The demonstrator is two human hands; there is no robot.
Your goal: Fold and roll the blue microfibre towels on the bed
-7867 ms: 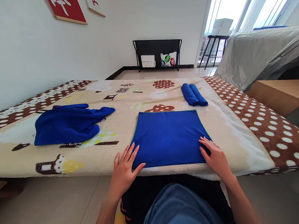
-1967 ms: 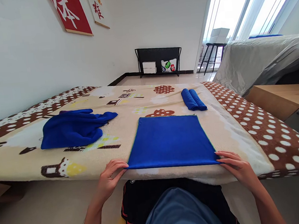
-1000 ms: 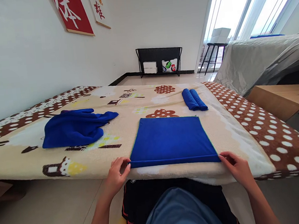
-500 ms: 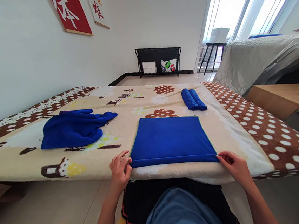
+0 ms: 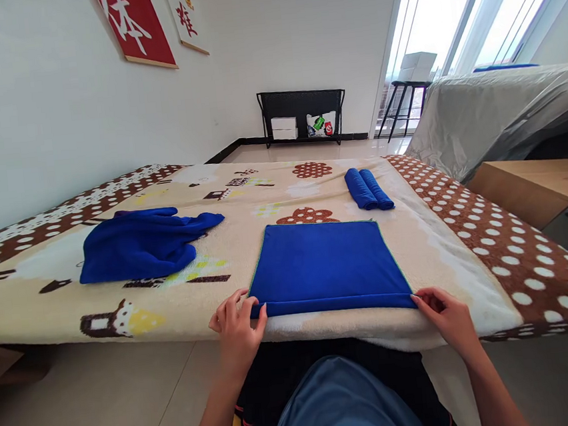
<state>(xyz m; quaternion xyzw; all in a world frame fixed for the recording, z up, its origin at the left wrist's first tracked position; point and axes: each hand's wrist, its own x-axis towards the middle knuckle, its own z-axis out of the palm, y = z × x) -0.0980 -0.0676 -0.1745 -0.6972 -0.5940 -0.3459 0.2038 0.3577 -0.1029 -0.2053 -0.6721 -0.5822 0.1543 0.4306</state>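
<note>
A blue towel (image 5: 326, 259) with thin green edging lies flat in front of me, a narrow strip folded over along its near edge. At the near left corner my left hand (image 5: 240, 321) grips that strip between thumb and fingers. My right hand (image 5: 441, 308) pinches the strip's right end, its other fingers curled under. Beyond the towel, to the right, two rolled blue towels (image 5: 368, 189) rest side by side. A crumpled blue towel (image 5: 139, 246) lies in a heap on the left.
Everything lies on a bed with a cream patterned blanket (image 5: 247, 243), bordered in brown with white dots. Its near edge is right at my lap. To the right are a wooden box-like piece (image 5: 532, 182) and plastic-covered furniture (image 5: 499, 105). A black rack (image 5: 301, 104) stands by the far wall.
My left hand has shifted slightly right, its thumb now over the folded strip at the towel's corner. My right hand and the towels stay practically the same.
</note>
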